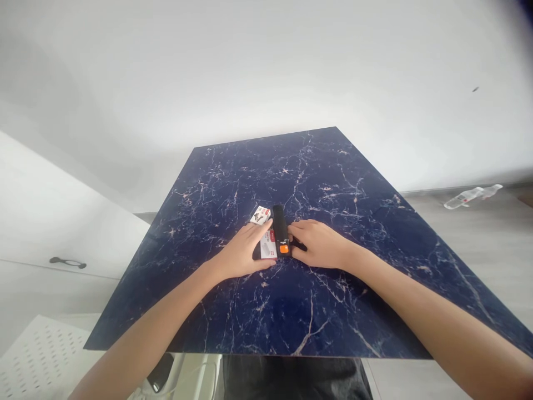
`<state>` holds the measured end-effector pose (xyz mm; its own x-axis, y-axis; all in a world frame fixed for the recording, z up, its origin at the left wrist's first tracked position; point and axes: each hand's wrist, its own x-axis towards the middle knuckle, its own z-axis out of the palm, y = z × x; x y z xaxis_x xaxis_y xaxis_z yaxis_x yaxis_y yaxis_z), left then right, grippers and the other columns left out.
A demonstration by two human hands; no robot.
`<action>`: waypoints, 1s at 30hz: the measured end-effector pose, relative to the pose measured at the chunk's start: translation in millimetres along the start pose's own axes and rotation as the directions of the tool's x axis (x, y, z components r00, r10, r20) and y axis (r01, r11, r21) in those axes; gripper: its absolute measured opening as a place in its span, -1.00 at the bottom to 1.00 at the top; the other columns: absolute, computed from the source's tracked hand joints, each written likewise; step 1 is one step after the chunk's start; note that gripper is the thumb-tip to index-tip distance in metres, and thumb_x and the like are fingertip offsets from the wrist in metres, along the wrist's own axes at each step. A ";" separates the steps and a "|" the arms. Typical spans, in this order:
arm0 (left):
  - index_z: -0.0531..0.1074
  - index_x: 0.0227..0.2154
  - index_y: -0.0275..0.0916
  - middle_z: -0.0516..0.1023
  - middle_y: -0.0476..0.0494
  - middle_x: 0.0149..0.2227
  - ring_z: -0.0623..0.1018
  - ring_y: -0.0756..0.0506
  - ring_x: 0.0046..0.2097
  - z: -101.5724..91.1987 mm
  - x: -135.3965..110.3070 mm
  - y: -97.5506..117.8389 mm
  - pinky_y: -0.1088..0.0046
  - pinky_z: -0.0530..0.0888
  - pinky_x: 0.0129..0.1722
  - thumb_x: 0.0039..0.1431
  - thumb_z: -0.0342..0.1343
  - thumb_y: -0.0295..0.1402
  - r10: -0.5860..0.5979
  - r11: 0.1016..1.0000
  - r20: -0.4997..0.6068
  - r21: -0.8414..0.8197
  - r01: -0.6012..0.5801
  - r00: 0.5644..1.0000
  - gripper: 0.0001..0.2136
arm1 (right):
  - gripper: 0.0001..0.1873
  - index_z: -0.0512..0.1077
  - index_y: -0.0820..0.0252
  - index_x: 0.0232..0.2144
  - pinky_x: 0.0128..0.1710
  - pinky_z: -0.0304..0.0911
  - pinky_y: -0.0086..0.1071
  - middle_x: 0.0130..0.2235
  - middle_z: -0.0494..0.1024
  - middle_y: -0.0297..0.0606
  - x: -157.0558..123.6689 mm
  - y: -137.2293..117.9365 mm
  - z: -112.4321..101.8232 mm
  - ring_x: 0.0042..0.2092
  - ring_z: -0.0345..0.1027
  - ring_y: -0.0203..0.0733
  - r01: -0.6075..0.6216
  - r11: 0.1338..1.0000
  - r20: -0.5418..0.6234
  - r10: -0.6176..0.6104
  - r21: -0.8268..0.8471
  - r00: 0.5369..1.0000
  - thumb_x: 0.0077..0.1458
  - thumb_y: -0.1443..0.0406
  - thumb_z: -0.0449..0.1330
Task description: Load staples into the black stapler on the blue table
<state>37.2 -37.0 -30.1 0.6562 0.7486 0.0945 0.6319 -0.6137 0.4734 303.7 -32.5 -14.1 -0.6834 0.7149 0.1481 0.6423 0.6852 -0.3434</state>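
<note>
Both hands meet near the middle of the dark blue marbled worktop, around a black stapler with an orange end. The stapler lies flat, its long axis running from 12 to 6 o'clock, orange end toward the person. The left hand rests at its 9 o'clock side, fingers lying loosely together over a white and red staple box that sits just beside the stapler. The right hand comes in from 3 o'clock, fingers curled against the stapler's flank; whether they actually grip it I cannot tell. A second small white box lies at about 11 o'clock of the stapler, close by.

The stapler looks stiff and fairly light, probably smooth plastic over metal, so it should take a firm pinch across its two long sides near the middle. The boxes look like thin card, light and easily crushed; their flat faces are best held gently.

On the floor at 2 o'clock lies a clear plastic bottle.
</note>
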 end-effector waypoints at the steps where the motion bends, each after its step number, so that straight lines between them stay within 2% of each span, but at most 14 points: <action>1: -0.26 0.50 0.03 0.24 -0.32 0.39 0.33 -0.44 0.32 0.3 -0.3 1.4 -0.08 0.39 0.22 0.21 0.27 -0.01 0.002 1.000 -0.008 0.001 -0.002 1.000 -0.01 | -0.95 0.38 0.16 -0.29 -0.21 0.21 -0.29 -0.29 0.55 -0.23 0.1 -0.2 -0.1 -0.29 0.40 -0.13 -0.001 1.000 0.001 0.001 -0.001 1.000 0.22 0.30 0.13; 3: -0.31 0.50 -0.01 0.24 -0.34 0.38 0.35 -0.42 0.30 0.3 -1.2 5.0 -0.06 0.40 0.22 0.20 0.28 -0.03 0.017 1.000 -0.030 0.013 -0.017 0.999 0.01 | -0.95 0.38 0.16 -0.29 -0.20 0.21 -0.29 -0.30 0.55 -0.23 0.2 -0.5 -0.3 -0.29 0.40 -0.13 -0.001 1.000 0.003 0.001 -0.003 1.000 0.21 0.30 0.13; 5: -0.25 0.49 -0.05 0.27 -0.34 0.36 0.36 -0.41 0.29 -0.9 -1.6 7.3 -0.07 0.37 0.24 0.20 0.26 -0.01 0.061 0.997 -0.078 0.044 -0.058 0.995 -0.01 | -0.95 0.38 0.16 -0.30 -0.20 0.21 -0.28 -0.30 0.54 -0.24 0.3 -0.6 -0.4 -0.30 0.39 -0.14 0.000 1.000 0.003 0.000 -0.004 1.000 0.21 0.30 0.13; 8: 0.03 0.43 -0.11 0.34 -0.32 0.31 0.37 -0.36 0.28 -4.6 -0.3 4.4 -0.05 0.34 0.27 0.32 0.12 -0.05 0.115 0.990 -0.244 0.111 -0.091 0.963 -0.28 | -0.95 0.38 0.16 -0.30 -0.21 0.22 -0.28 -0.31 0.54 -0.25 0.1 -0.3 -0.2 -0.32 0.38 -0.15 -0.001 1.000 0.007 0.001 -0.003 1.000 0.22 0.31 0.12; 10: 0.19 0.36 -0.13 0.33 -0.28 0.33 0.34 -0.33 0.31 -7.5 1.8 -1.3 -0.04 0.30 0.31 0.42 -0.01 -0.12 0.074 0.989 -0.334 0.143 -0.027 0.940 -0.48 | -0.95 0.37 0.15 -0.30 -0.20 0.22 -0.28 -0.32 0.54 -0.25 0.0 -0.1 0.1 -0.31 0.38 -0.15 0.000 1.000 0.006 0.000 0.000 1.000 0.23 0.31 0.12; 11: 0.23 0.34 -0.13 0.30 -0.26 0.36 0.30 -0.32 0.34 -8.6 3.0 -4.4 -0.05 0.28 0.33 0.46 -0.07 -0.15 0.035 0.989 -0.339 0.148 0.017 0.940 -0.53 | -0.95 0.37 0.15 -0.30 -0.20 0.22 -0.28 -0.32 0.54 -0.25 -0.1 0.0 0.3 -0.31 0.38 -0.14 0.000 1.000 0.004 0.000 0.001 1.000 0.23 0.31 0.12; 14: 0.24 0.36 -0.11 0.16 -0.19 0.45 0.21 -0.31 0.42 -9.8 5.2 -9.3 -0.09 0.23 0.36 0.52 -0.20 -0.17 -0.051 0.987 -0.228 0.137 0.084 0.972 -0.54 | -0.94 0.37 0.15 -0.30 -0.18 0.22 -0.28 -0.32 0.54 -0.25 -0.3 -0.1 0.5 -0.30 0.39 -0.14 0.000 1.000 0.002 0.000 0.003 1.000 0.24 0.31 0.11; 17: 0.16 0.41 -0.11 0.09 -0.16 0.48 0.17 -0.27 0.45 -8.5 3.9 -5.5 -0.06 0.17 0.42 0.54 -0.28 -0.19 -0.037 0.995 -0.133 0.091 0.049 0.990 -0.52 | -0.94 0.37 0.15 -0.30 -0.18 0.21 -0.28 -0.30 0.54 -0.24 -0.2 -0.6 -0.2 -0.30 0.39 -0.14 -0.003 1.000 0.000 0.003 0.002 1.000 0.24 0.31 0.11; 21: 0.02 0.46 -0.04 0.06 -0.12 0.49 0.14 -0.24 0.47 -8.6 -0.5 0.1 0.03 0.18 0.44 0.53 -0.28 -0.17 -0.017 1.000 -0.088 -0.021 0.015 0.996 -0.49 | -0.94 0.37 0.16 -0.30 -0.21 0.20 -0.29 -0.30 0.54 -0.24 -0.1 -1.4 -1.8 -0.31 0.38 -0.15 -0.005 1.000 0.005 0.005 0.004 1.000 0.24 0.31 0.10; 24: -0.12 0.49 0.02 0.00 -0.13 0.50 0.12 -0.31 0.47 -12.2 -3.7 -3.6 -0.02 0.19 0.43 0.49 -0.17 -0.06 -0.042 0.996 -0.097 -0.083 0.034 0.994 -0.41 | -0.93 0.36 0.16 -0.31 -0.22 0.19 -0.30 -0.31 0.54 -0.25 -0.3 -1.7 -2.4 -0.32 0.37 -0.16 -0.002 1.000 0.008 0.002 0.006 1.000 0.24 0.31 0.10; 27: -0.37 0.50 0.03 -0.25 -0.18 0.54 -0.08 -0.45 0.51 -16.4 -6.2 -9.5 -0.17 0.09 0.43 0.28 0.11 0.14 -0.040 0.997 -0.032 -0.069 0.038 0.999 -0.05 | -0.95 0.35 0.16 -0.32 -0.23 0.18 -0.30 -0.31 0.54 -0.25 -0.7 -1.3 -1.9 -0.32 0.37 -0.16 -0.008 1.000 0.007 0.008 -0.006 1.000 0.21 0.32 0.10; 30: -0.55 0.47 0.03 -0.43 -0.22 0.54 -0.23 -0.52 0.51 -17.7 -6.8 -11.8 -0.24 0.03 0.43 0.00 0.32 0.22 -0.050 0.998 0.069 -0.029 0.052 0.996 0.28 | -0.98 0.34 0.15 -0.31 -0.22 0.18 -0.29 -0.30 0.54 -0.26 -1.3 -0.5 -1.0 -0.30 0.38 -0.16 -0.014 1.000 0.001 0.014 -0.023 1.000 0.18 0.34 0.11</action>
<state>18.0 -30.4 -20.8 0.6510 0.7590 0.0103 0.6525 -0.5666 0.5032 304.6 -33.6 -13.2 -0.6748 0.7242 0.1421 0.6597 0.6782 -0.3237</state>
